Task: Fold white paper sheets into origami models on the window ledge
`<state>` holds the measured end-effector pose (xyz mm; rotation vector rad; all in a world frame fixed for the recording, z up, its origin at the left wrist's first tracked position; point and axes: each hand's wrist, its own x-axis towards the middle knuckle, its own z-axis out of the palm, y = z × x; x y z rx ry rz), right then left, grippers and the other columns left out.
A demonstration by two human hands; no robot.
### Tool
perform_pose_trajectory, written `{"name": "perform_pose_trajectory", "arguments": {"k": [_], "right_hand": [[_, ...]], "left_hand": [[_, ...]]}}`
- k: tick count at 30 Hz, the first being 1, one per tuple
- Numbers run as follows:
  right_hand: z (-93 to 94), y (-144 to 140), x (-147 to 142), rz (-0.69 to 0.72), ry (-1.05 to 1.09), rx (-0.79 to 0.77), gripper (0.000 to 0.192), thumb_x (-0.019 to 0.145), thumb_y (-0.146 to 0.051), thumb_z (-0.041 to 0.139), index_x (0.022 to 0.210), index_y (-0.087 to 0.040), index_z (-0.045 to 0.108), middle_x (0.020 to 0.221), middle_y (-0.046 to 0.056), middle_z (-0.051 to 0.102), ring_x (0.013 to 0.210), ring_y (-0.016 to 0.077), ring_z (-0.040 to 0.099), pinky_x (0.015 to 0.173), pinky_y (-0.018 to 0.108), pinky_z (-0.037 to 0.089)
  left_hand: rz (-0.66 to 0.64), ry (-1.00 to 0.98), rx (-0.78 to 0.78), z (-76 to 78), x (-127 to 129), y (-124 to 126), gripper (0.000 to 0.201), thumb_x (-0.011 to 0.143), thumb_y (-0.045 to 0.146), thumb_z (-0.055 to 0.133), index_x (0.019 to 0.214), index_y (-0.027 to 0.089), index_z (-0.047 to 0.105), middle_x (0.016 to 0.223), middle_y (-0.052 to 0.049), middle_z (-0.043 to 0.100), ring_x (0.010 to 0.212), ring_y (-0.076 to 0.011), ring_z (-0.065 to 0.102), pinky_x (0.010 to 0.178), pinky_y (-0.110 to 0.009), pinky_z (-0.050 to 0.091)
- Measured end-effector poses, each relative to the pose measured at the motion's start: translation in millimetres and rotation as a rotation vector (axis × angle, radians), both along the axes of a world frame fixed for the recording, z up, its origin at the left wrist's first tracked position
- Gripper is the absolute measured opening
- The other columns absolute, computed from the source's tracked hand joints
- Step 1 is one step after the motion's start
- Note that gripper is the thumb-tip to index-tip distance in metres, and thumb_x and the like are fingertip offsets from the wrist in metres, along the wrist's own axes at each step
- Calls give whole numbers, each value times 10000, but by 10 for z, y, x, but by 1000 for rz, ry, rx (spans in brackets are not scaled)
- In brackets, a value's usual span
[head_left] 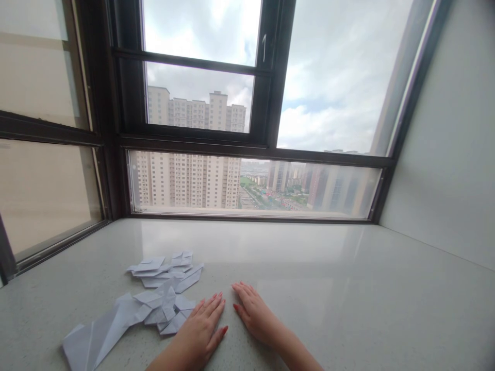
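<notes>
My left hand (201,330) lies flat, palm down, on a pale speckled stone sill (348,288), its fingers close together and touching the edge of a pile of folded white paper shapes (162,301). My right hand (253,312) rests flat beside it, palm down, on the bare stone, holding nothing. The fingertips of both hands nearly meet. More folded white paper pieces (166,268) lie a little farther back, and a larger folded sheet (93,337) sits at the near left.
A dark-framed window (255,139) runs along the back and the left side, with tall buildings outside. A plain grey wall (448,154) closes the right side of the sill.
</notes>
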<state>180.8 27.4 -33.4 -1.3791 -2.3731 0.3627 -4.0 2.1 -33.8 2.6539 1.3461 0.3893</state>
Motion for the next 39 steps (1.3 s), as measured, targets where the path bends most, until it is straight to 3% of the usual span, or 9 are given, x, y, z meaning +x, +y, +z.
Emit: {"name": "perform_pose_trajectory", "arguments": {"k": [39], "right_hand": [[-30, 25, 8, 12, 11, 32, 378, 835, -252, 330, 1192, -157, 409, 1242, 103, 444, 1181, 212, 330, 992, 381, 224]], "left_hand": [[-6, -5, 14, -2, -11, -5, 497, 845, 451, 253, 1278, 213, 304, 1330, -71, 341, 1214, -215, 299, 992, -397, 272]]}}
